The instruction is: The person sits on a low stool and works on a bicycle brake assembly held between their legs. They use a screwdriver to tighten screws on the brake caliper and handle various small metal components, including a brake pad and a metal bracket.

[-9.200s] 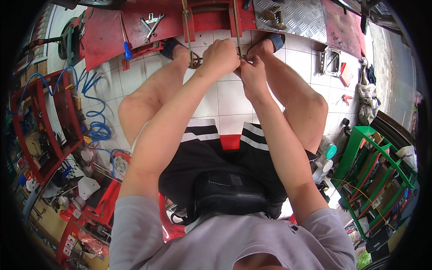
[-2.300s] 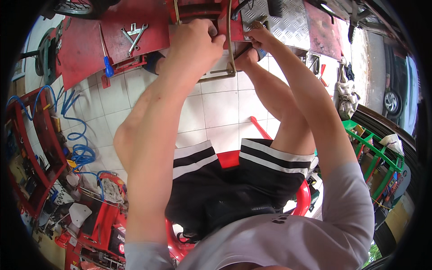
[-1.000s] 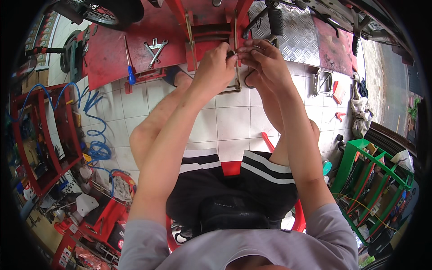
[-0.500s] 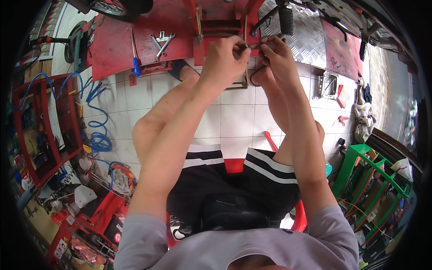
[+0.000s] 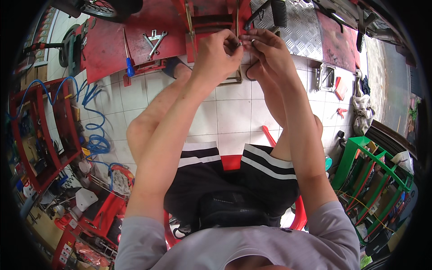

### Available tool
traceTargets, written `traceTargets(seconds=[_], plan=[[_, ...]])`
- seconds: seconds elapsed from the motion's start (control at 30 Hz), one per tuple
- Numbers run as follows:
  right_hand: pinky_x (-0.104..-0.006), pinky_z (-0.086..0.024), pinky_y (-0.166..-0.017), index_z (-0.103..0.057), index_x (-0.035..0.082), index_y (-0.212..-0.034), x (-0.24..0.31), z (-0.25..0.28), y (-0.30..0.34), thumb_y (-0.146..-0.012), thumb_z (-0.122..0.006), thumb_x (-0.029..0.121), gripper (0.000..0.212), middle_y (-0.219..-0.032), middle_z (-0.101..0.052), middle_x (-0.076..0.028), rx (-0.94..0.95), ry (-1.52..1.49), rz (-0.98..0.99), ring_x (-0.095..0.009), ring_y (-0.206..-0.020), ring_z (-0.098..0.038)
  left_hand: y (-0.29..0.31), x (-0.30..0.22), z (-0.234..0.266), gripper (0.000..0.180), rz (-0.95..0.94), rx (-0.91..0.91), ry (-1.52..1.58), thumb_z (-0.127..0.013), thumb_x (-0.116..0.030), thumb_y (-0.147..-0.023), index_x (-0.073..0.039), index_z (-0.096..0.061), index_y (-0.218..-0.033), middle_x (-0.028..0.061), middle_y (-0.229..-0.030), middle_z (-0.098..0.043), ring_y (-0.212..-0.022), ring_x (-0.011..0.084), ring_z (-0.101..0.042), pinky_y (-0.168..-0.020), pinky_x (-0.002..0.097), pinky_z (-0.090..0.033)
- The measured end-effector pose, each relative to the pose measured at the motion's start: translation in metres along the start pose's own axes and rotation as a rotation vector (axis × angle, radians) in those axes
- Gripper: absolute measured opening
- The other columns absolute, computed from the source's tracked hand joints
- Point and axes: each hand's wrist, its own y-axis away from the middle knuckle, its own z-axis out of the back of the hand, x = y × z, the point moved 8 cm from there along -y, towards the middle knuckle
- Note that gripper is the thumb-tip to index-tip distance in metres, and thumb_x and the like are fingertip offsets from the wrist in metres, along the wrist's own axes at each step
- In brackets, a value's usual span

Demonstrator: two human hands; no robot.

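My left hand (image 5: 219,53) is closed in a pinch, with a small metal part (image 5: 240,43) at its fingertips, too tiny to name. Facing it, my right hand (image 5: 270,48) brings its thumb and fingers together beside the same part; what they grip is mostly hidden. A dark ring-like band (image 5: 253,41) shows on one right finger. Both hands are raised in front of a red metal stand (image 5: 212,28). To their left, on the red platform (image 5: 105,47), lie a screwdriver (image 5: 129,63) with a blue handle and a crossed pair of wrenches (image 5: 156,47).
A coiled blue air hose (image 5: 96,145) lies on the left beside a red metal frame (image 5: 51,148). At right stand a green rack (image 5: 353,150) and a silver metal bracket (image 5: 325,77). Treaded metal plate (image 5: 301,42) covers part of the platform. My knees flank the tiled floor.
The view has shifted slightly, so the scene sits a little further left and up. My right fingers have straightened somewhat and lie close to the left fingertips.
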Motion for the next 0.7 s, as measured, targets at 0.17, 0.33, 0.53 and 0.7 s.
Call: traceTargets(seconds=[0.17, 0.33, 0.53, 0.7], plan=[[-0.0314, -0.049, -0.095, -0.054, -0.008, -0.118, 0.0037, -0.0001, 0.0002, -0.089, -0.052, -0.005, 0.029, -0.111, -0.067, -0.017, 0.011, 0.031, 0.011, -0.020, -0.103, -0.064, -0.0009, 0.0021, 0.0027, 0.012, 0.017, -0.027, 0.005, -0.067, -0.006, -0.085, 0.003, -0.063, -0.090, 0.0082, -0.076, -0.071, -0.069, 0.0138, -0.071, -0.061, 0.0244, -0.054], [-0.0301, -0.049, -0.093, -0.059, -0.005, -0.115, 0.0039, -0.0043, 0.0005, -0.087, -0.062, -0.002, 0.028, -0.106, -0.068, -0.014, 0.024, 0.001, 0.032, -0.019, -0.102, -0.063, -0.0003, 0.0038, 0.0026, 0.013, 0.039, -0.019, 0.004, -0.068, -0.005, -0.084, 0.005, -0.064, -0.091, 0.0096, -0.076, -0.071, -0.071, 0.0148, -0.072, -0.062, 0.0243, -0.054], [-0.0284, -0.051, -0.083, -0.066, -0.003, -0.104, -0.0009, -0.0017, -0.0005, -0.087, -0.068, 0.002, 0.018, -0.098, -0.068, -0.010, 0.043, 0.019, 0.011, -0.017, -0.091, -0.065, -0.0009, 0.0050, 0.0035, 0.013, 0.065, -0.025, 0.021, -0.068, -0.004, -0.084, 0.006, -0.065, -0.092, 0.0121, -0.078, -0.072, -0.072, 0.0159, -0.072, -0.063, 0.0242, -0.054], [-0.0284, -0.053, -0.079, -0.066, -0.003, -0.102, 0.0012, -0.0055, 0.0027, -0.087, -0.069, 0.004, 0.016, -0.095, -0.068, -0.010, 0.047, 0.103, 0.001, -0.016, -0.086, -0.066, 0.0001, 0.0038, 0.0059, 0.014, 0.057, -0.043, 0.045, -0.068, -0.003, -0.083, 0.006, -0.065, -0.093, 0.0129, -0.079, -0.072, -0.073, 0.0167, -0.072, -0.065, 0.0242, -0.055]])
